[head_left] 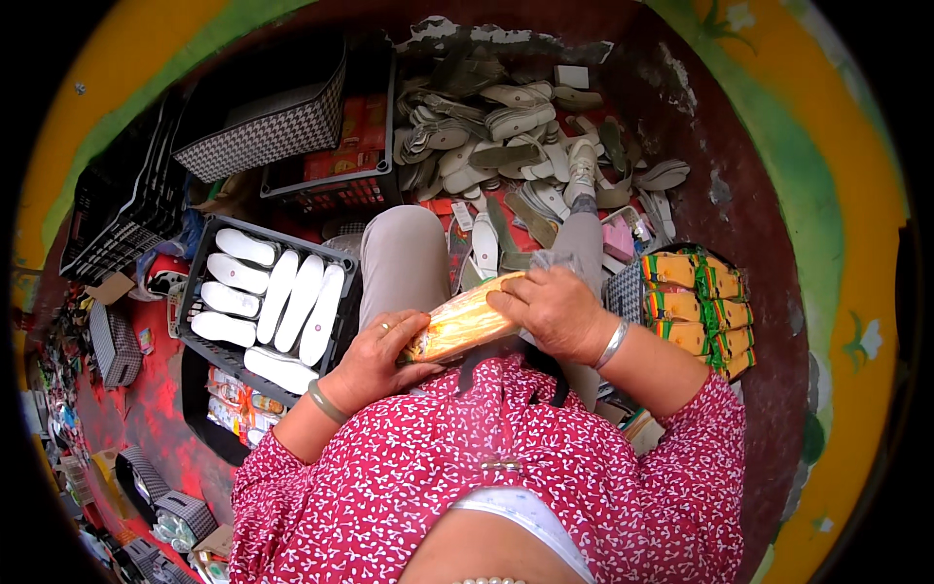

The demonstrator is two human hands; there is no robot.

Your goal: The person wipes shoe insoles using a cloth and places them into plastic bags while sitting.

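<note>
My left hand [381, 354] grips the near left end of a long yellow-orange packet [462, 321], its shiny clear plastic wrap catching the light. My right hand [564, 310] closes over the packet's other end, where loose clear film sticks up past the fingers. I cannot make out what the wrap holds. The packet is slanted above my lap, its right end higher. Beyond my left knee, white insoles [280, 302] lie in a dark plastic crate [302, 239]. To the right, several similar yellow packets [679, 307] with green ends fill a checked basket [626, 294].
A heap of loose insoles [496, 127] covers the floor ahead by the wall. Black crates [360, 185] and a checked bin [258, 136] stand at far left. Small baskets [115, 346] and scattered goods line the left side. A pink box [618, 238] lies beside my foot.
</note>
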